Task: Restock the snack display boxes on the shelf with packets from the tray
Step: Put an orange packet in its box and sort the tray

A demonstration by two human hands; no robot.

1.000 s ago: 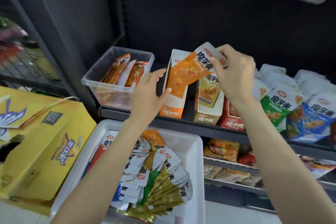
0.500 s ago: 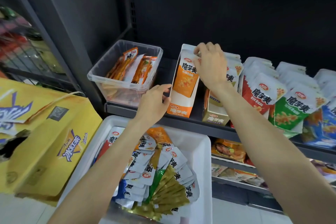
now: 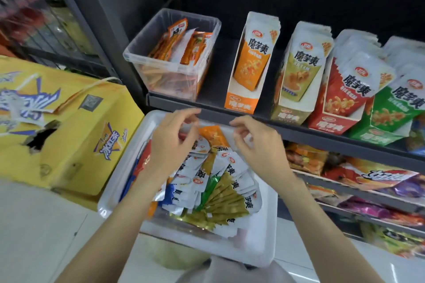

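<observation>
A white tray (image 3: 259, 239) below the shelf holds a heap of snack packets (image 3: 213, 181) in white, olive, blue, red and green, with one orange packet (image 3: 212, 134) at its far end. On the dark shelf (image 3: 299, 132) stand the display boxes: orange (image 3: 248, 69), olive (image 3: 299, 76), red (image 3: 340, 99) and green (image 3: 391, 117), each full of packets. My left hand (image 3: 172, 142) hovers over the tray's far left, fingers loosely curled and holding nothing. My right hand (image 3: 257, 142) hovers beside it over the far right, fingers also loosely curled and empty.
A clear plastic tub (image 3: 170, 53) of orange stick snacks sits at the shelf's left end. A yellow carton (image 3: 69, 122) stands left of the tray. Lower shelves (image 3: 356, 186) on the right carry more snack bags. A dark upright post (image 3: 101, 30) frames the shelf's left side.
My right hand pushed the orange packet into the orange box and let go. Both hands then came down from the shelf to hover over the tray.
</observation>
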